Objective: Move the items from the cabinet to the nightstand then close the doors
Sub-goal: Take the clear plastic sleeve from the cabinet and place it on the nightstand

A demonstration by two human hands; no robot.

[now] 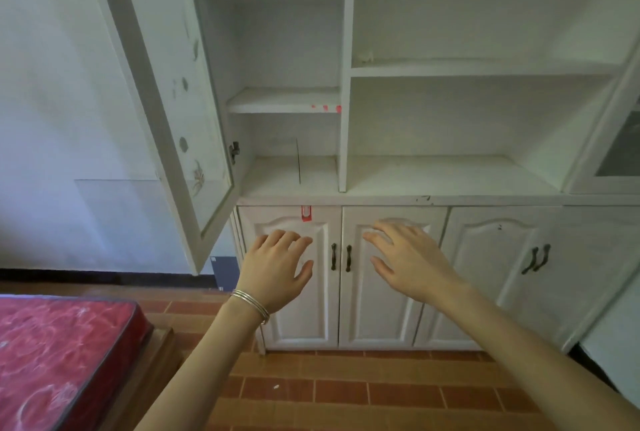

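Before the white cabinet (450, 118), left hand (277, 264) and right hand (405, 257) spread wide, empty, on shut lower doors (377, 278); shelves bare, nightstand unseen. Glass door (162, 101) hung open: closing looked next.

Soft, even daylight is filling the room, dim rather than bright, leaving the white cabinet (450, 125) looking grey-green. Faint shadows are lying under the shelves (284, 101) and deepening in the far right corner. No glare is showing. The wide lens is bowing the open door (156, 84) and edges outward. Both hands (277, 264) are looking slightly soft, and fine detail is smearing throughout
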